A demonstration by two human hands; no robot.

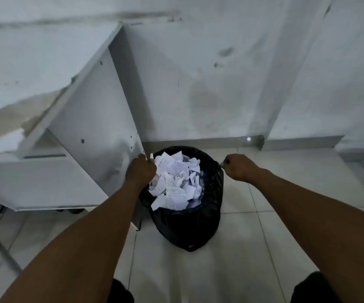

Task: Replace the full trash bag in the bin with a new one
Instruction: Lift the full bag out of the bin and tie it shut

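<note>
I see a shiny black trash bag (189, 224) full of crumpled white papers (174, 182). My left hand (140, 171) pinches its rim at nine o'clock; my right hand (239, 167) pinches it at three o'clock.

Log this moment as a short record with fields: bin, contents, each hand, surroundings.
bin: black trash bag lining it, standing on the tiled floor
contents: crumpled white paper, filled to the rim
left hand: left hand closed at the bag's left edge
right hand: right hand closed at the bag's right edge
surroundings: white desk to the left, wall behind
new bag: none visible
</note>
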